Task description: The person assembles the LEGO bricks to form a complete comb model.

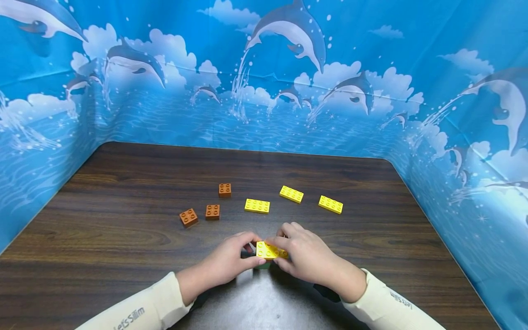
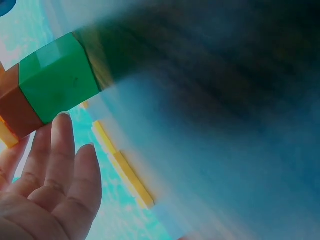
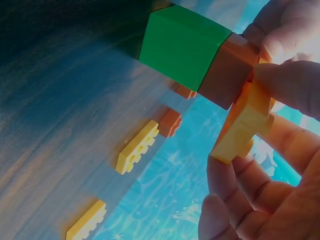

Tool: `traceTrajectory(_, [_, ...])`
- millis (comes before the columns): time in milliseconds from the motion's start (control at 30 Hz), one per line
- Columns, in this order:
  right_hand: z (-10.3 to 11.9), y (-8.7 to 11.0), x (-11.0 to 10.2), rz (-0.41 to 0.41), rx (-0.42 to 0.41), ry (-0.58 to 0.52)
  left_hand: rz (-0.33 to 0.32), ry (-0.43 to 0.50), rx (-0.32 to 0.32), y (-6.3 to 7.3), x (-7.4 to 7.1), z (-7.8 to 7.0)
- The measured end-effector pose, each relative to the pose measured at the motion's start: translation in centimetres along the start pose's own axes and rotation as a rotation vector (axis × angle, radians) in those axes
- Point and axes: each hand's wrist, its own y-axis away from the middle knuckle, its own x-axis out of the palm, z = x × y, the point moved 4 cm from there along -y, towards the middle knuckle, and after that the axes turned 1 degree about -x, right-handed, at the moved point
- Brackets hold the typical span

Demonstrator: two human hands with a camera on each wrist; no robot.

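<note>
Near the table's front edge stands a stack. A green block is at its base, a brown brick sits on it, and a thin yellow brick lies on top, reaching out past the brown one on the right. My left hand pinches the yellow brick's left end between thumb and forefinger; its other fingers lie beside the green block. From the right, my right hand grips the yellow brick, thumb at the near side, a finger over its studs. Fingers partly hide the brown brick in the head view.
Three yellow bricks lie beyond the hands: one in the middle, another farther back, the third to the right. Three small brown bricks lie to the left. A blue dolphin curtain borders the dark wooden table.
</note>
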Motion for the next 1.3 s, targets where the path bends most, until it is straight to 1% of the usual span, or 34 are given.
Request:
traceTrajectory(233, [0.1, 0.0, 0.0, 0.008, -0.018, 0.032, 0.001, -0.008, 0.012, -0.2, -0.1, 0.2])
traceTrajectory(333, [0.0, 0.0, 0.1, 0.017, -0.006, 0.002, 0.01, -0.003, -0.011, -0.3, -0.1, 0.2])
traceTrajectory(433, [-0.4, 0.1, 0.4, 0.033, 0.023, -0.083, 0.02, 0.014, -0.046, -0.3, 0.0, 0.2])
traceTrajectory(533, [-1.0, 0.1, 0.9, 0.05, 0.061, -0.213, 0.025, 0.038, -0.074, -0.3, 0.1, 0.3])
traceTrajectory(700, [-1.7, 0.0, 1.6, 0.068, 0.109, -0.416, 0.028, 0.055, -0.086, -0.3, 0.1, 0.3])
traceTrajectory(767, [-1.9, 0.0, 1.7, 0.076, 0.125, -0.47, 0.027, 0.055, -0.086, -0.4, 0.1, 0.2])
traceTrajectory(867, [-2.1, -0.1, 1.8, 0.086, 0.138, -0.522, 0.024, 0.058, -0.082, -0.4, 0.1, 0.2])
traceTrajectory(967, [-2.2, -0.1, 1.9, 0.091, 0.139, -0.552, 0.022, 0.06, -0.072, -0.3, 0.1, 0.3])
traceTrajectory(1100, [-2.2, -0.1, 1.9, 0.097, 0.141, -0.566, 0.017, 0.062, -0.053, 0.0, -0.1, 0.3])
traceTrajectory(1200, [-2.2, -0.2, 1.9, 0.099, 0.141, -0.562, 0.003, 0.069, -0.053, 0.2, -0.6, 0.4])
traceTrajectory(1300, [-2.2, -0.3, 1.9, 0.096, 0.131, -0.549, -0.028, 0.075, -0.056, 0.4, -1.5, 0.4])
